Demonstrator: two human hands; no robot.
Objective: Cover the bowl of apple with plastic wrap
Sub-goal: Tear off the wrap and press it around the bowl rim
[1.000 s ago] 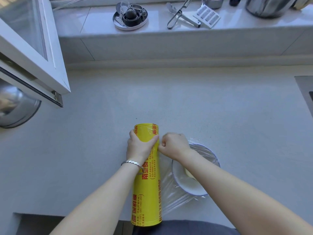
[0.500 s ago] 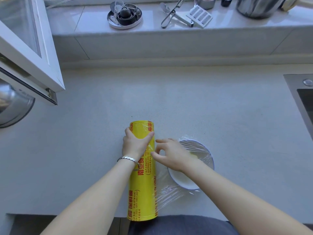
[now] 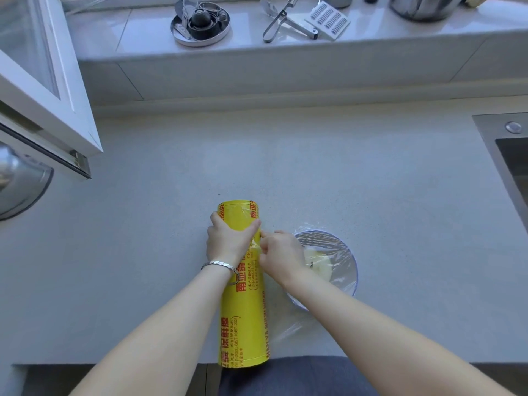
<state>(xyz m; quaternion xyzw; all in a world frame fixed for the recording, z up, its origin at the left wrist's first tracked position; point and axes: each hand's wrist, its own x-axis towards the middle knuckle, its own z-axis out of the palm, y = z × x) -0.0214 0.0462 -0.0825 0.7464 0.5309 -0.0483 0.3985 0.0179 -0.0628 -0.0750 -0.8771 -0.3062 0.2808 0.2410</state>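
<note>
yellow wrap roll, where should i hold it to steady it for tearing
Grip the yellow roll on its far half, palm down from above and the left, as the left hand does. It lies on its side on the counter, so it could roll, and the film pays off its right side toward the bowl, where the right hand pinches it; keep that side free.

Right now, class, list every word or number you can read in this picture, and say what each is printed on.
"SHUN": far end of the yellow plastic wrap roll.
"NAN YA SHUN WRAP": along its right edge, partly blurred.
"南亚鑫": red, mid-roll.
"保鲜膜": red, near end.
"GB/T 10457-2021": small line beside that.
Remaining fine print on the roll: too small to read.
No other readable text.
</note>
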